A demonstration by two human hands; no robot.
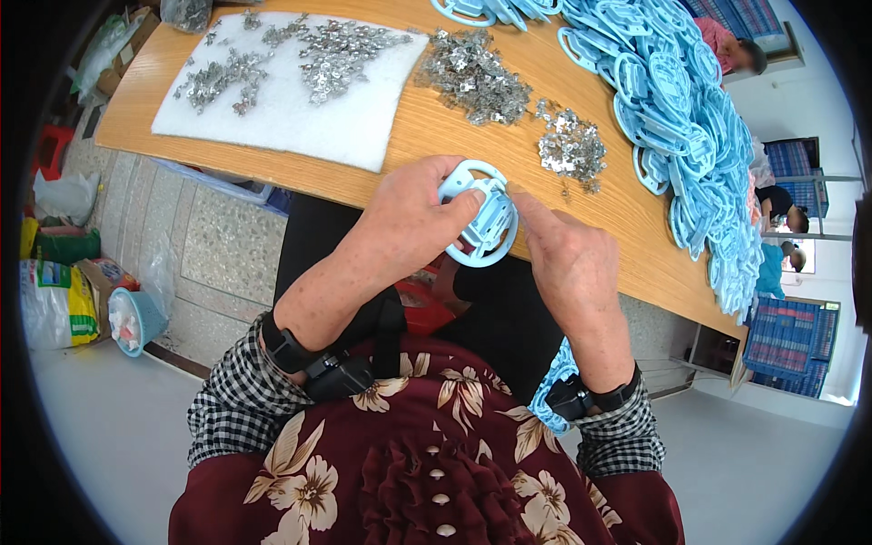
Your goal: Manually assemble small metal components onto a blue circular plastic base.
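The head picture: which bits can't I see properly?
In the head view:
Left hand: some fingertips hide behind the blue plastic part.
Right hand: its own fingers hide whether it pinches anything.
Metal pieces: too small to tell each shape.
Blue pile: cut off by the top edge.

i could slide the bare right hand [572,250] up a narrow strip of brown wood-grain table [633,234], but a loose heap of small silver metal clips [570,150] crowds its left and banked pale-blue oval plastic frames [695,150] wall its right.

Blue frame [491,218], checked sleeves [238,395], apparently silver clips [468,77]
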